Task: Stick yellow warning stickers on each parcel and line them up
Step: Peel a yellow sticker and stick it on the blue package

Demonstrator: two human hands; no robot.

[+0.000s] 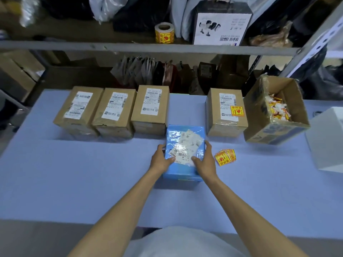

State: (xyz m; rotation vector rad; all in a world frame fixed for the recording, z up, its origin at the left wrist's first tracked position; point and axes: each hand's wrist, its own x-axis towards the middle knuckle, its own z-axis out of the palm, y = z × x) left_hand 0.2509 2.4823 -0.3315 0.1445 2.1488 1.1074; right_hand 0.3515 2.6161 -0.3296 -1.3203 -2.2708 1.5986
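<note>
Both hands [183,160] around blue parcel [184,145]

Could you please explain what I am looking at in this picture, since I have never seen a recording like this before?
This is one view from a camera worn on a person's head, looking down at their bare arms. The left hand and right hand grip the sides of a blue parcel on a light blue table. Behind it stand four brown parcels; only the rightmost brown parcel shows a yellow warning sticker. Loose stickers lie beside the right hand, and an open carton holds sticker scraps.
</note>
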